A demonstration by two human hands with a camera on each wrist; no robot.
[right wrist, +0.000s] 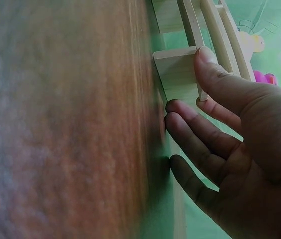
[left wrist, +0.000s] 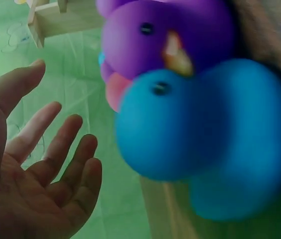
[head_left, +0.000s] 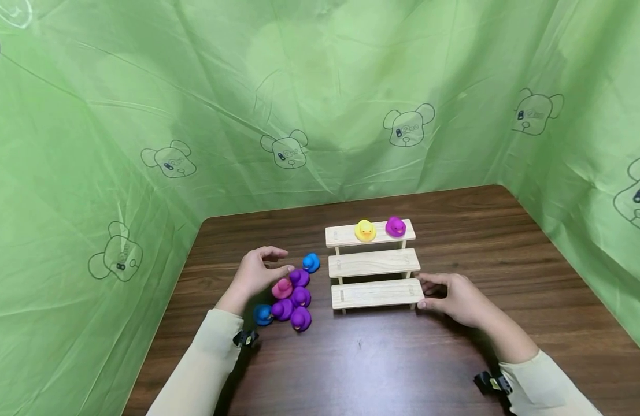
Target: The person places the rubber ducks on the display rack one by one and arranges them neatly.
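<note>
A three-step wooden stand is on the table, with a yellow duck and a magenta duck on its top step. My right hand grips the right end of the lowest step, its thumb on the front edge and index finger behind. To the left of the stand lies a cluster of rubber ducks: several purple ducks, a pink duck and a blue duck. Over the cluster's far side my left hand holds nothing, fingers spread, near another blue duck.
The dark wood table has green fabric walls with bear-face prints around its back and sides. A black strap with a small device sits at the left wrist, and a similar one at the right.
</note>
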